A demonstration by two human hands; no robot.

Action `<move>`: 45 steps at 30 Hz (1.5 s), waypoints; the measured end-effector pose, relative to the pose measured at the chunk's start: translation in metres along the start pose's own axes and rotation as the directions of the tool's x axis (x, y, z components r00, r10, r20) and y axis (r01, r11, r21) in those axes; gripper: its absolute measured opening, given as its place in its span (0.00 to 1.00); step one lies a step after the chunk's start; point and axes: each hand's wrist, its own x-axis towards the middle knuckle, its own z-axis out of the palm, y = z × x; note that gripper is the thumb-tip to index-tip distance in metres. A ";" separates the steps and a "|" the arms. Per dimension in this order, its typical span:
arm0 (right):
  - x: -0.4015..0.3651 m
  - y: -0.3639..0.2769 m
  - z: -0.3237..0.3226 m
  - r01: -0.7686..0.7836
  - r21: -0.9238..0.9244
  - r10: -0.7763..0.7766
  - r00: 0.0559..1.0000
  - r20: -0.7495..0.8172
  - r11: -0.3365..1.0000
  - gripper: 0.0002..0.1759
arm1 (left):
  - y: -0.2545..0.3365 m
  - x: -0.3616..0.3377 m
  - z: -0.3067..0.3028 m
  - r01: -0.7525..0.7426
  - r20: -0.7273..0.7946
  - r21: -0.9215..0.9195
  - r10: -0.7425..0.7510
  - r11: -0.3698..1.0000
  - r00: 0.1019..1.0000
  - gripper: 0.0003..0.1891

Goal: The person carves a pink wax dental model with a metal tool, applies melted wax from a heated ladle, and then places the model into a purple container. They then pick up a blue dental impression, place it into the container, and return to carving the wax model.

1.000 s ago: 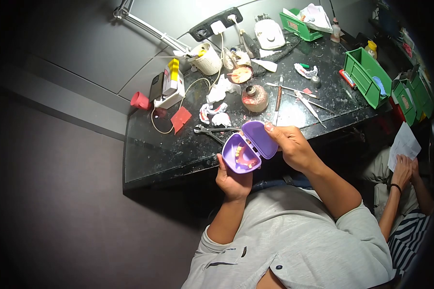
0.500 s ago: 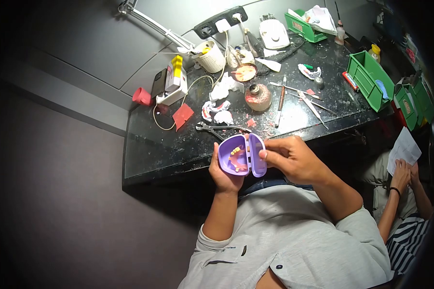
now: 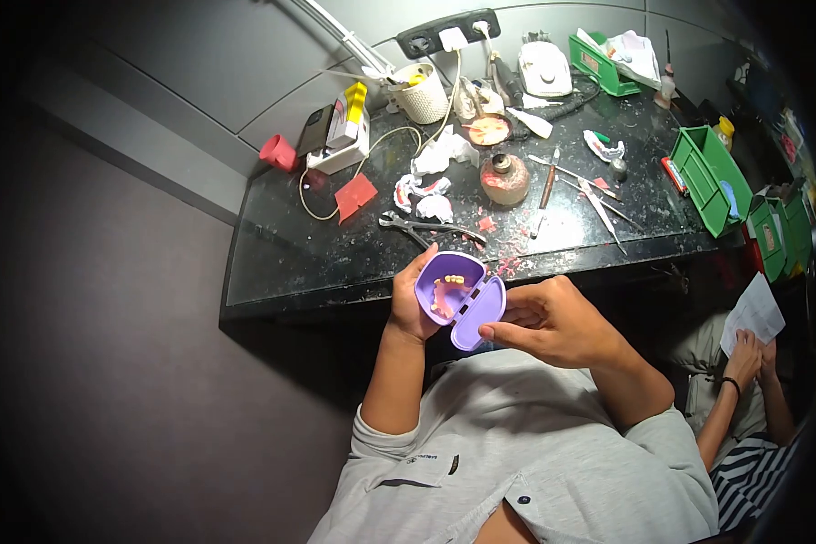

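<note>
A purple denture case (image 3: 482, 313) is held in front of my body, its lid swung out to the right on the hinge. Inside the tray part lies a partial denture (image 3: 441, 294) with pink base and yellowish teeth. My left hand (image 3: 409, 301) is wrapped round the tray from the left and below, with the thumb along its rim. At the lid's right edge, my right hand (image 3: 558, 322) has its thumb on the lid and its curled fingers behind it. Pliers (image 3: 426, 226) lie on the bench just beyond the case.
On the black bench (image 3: 286, 263) stand a stained glass jar (image 3: 505, 181), a red wax sheet (image 3: 354, 196), a wax knife (image 3: 548, 189) and other metal tools. Green bins (image 3: 712, 177) line the right side. Another person's hands (image 3: 746, 358) hold a paper at far right.
The case has turned in my hands, and its lid is tilted wider, now showing more of its surface. My right hand has shifted slightly down with the lid. The camera view has shifted a little.
</note>
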 end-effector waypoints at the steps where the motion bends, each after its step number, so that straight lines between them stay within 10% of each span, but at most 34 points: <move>1: 0.001 0.001 0.000 -0.013 -0.017 0.012 1.000 -0.014 1.000 0.17 | 0.000 0.001 -0.003 -0.006 -0.013 -0.003 0.006 1.000 1.000 0.28; 38: -0.006 -0.005 -0.015 -0.085 -0.313 0.106 0.993 0.052 0.946 0.18 | -0.009 -0.004 0.013 -0.008 -0.007 0.092 0.009 0.996 1.000 0.27; 40: -0.009 -0.002 -0.011 0.032 0.037 -0.032 0.999 -0.009 0.999 0.19 | -0.010 -0.010 0.027 -0.017 0.069 0.076 0.012 0.997 0.998 0.28; 42: -0.006 -0.005 -0.014 -0.093 0.032 0.096 0.989 -0.110 0.995 0.22 | -0.023 -0.013 0.046 0.051 -0.100 -0.208 -0.073 0.977 0.992 0.26; 45: -0.004 -0.005 -0.025 -0.144 -0.008 0.140 0.973 -0.182 0.990 0.23 | -0.051 -0.006 0.022 0.193 0.139 -0.300 -0.157 0.934 0.978 0.29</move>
